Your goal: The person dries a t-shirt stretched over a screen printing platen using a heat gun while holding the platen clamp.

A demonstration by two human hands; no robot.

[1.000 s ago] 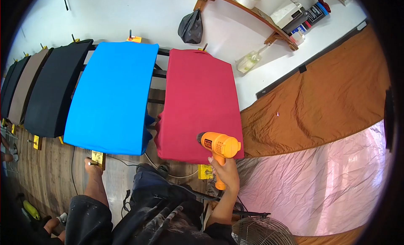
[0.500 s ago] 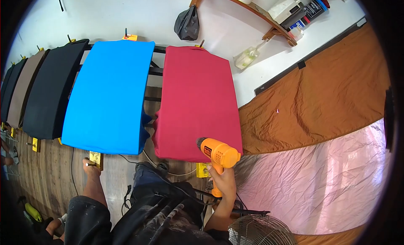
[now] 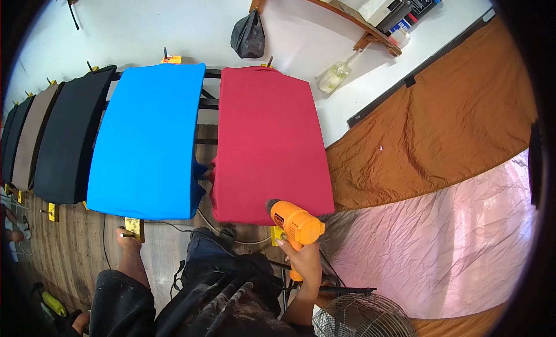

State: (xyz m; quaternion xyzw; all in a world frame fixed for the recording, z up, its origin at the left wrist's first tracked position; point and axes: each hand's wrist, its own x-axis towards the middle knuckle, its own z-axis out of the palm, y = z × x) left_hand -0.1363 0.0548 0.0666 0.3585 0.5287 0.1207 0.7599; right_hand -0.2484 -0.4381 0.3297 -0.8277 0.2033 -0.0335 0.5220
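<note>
My right hand [image 3: 304, 260] is wrapped round the handle of an orange heat gun [image 3: 296, 222]. Its dark nozzle lies over the lower edge of a red cloth [image 3: 269, 134] stretched on a board, pointing up and to the left. My left hand [image 3: 129, 243] is closed at the yellow block [image 3: 135, 227] under the front edge of the blue cloth-covered board [image 3: 147, 140]. A short bolt or handle sticks out there, and my fingers seem to be around it. The red board's yellow block [image 3: 276, 235] is partly hidden behind the heat gun.
Black [image 3: 72, 137] and brown [image 3: 37, 137] cloth-covered boards continue leftward. A wire fan [image 3: 365, 317] stands low by my right arm. Orange-brown fabric [image 3: 428, 117] and pinkish sheeting [image 3: 417, 250] hang right. A wall shelf [image 3: 341, 15] holds containers; cables lie on the floor.
The camera view has shifted slightly, so the boards sit a bit lower in it. The heat gun has moved slightly left and down relative to the red cloth. My left hand stays at the yellow block.
</note>
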